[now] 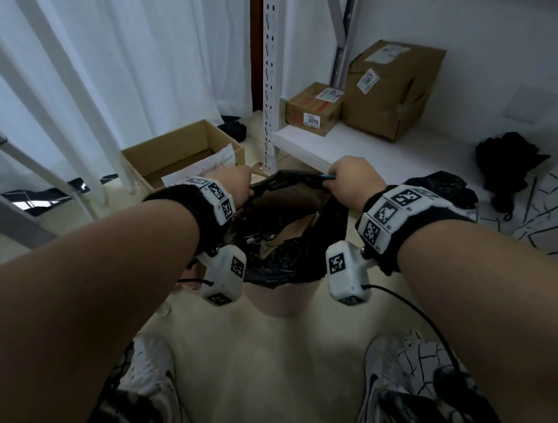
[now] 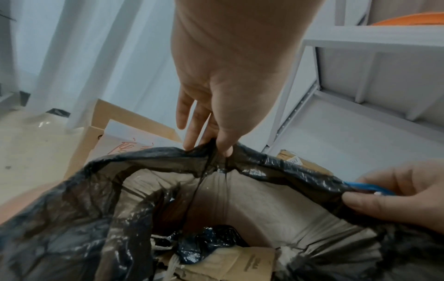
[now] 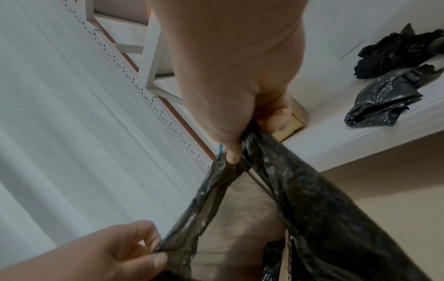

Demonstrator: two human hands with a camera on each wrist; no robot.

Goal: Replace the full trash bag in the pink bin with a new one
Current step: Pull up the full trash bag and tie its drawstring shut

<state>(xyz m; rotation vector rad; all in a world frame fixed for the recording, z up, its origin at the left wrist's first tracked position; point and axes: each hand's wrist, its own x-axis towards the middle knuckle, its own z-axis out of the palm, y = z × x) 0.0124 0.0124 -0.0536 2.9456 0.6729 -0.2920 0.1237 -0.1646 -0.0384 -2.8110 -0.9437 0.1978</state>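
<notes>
Both hands pinch the rim of the black trash bag (image 1: 289, 231) at centre frame: the left hand (image 1: 237, 180) at its left edge, the right hand (image 1: 352, 182) at its right, beside a blue drawstring (image 2: 367, 187). It sits in the pink bin (image 1: 280, 299), cardboard scraps (image 2: 247, 260) inside.
</notes>
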